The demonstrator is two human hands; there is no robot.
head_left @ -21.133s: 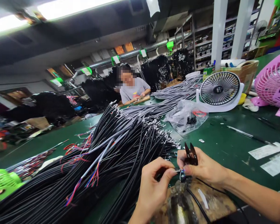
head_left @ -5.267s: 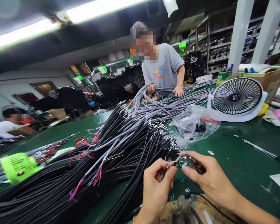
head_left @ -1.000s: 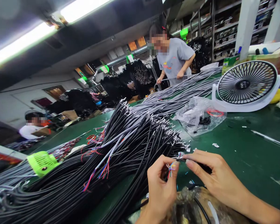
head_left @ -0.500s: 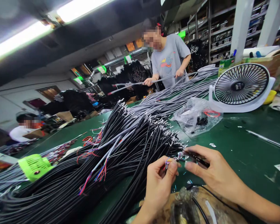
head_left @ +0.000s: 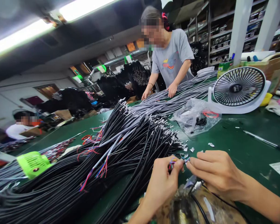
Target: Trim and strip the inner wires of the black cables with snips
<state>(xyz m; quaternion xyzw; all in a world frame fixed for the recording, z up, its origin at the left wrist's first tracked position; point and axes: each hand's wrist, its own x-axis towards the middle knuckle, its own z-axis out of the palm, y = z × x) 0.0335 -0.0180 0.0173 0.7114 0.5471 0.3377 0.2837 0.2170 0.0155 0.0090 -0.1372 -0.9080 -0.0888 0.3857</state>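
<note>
My left hand point(head_left: 163, 177) is closed in a pinch around a small bunch of thin coloured wires point(head_left: 172, 161), red, yellow and purple among them. My right hand point(head_left: 220, 172) meets it fingertip to fingertip, pinching the blue-green ends of the same wires. Its palm is turned down, so anything inside the curled fingers is hidden. Just left of both hands lies a thick bundle of black cables point(head_left: 140, 155) with stripped white tips. Scraps of silvery foil point(head_left: 192, 149) are scattered on the green table beyond my fingers.
Grey cables point(head_left: 172, 101) run across the table towards a co-worker point(head_left: 174, 59). A white desk fan point(head_left: 239, 88), a clear plastic bag point(head_left: 196, 116) and a pen point(head_left: 261, 139) lie to the right. A lime-green fan point(head_left: 34, 165) sits at left; brown wrapped material point(head_left: 191, 208) lies below my hands.
My right hand has turned palm down, and the slim black tool it held no longer shows. Foil scraps now lie beyond my fingers. The co-worker has lowered the grey cables onto the pile.
</note>
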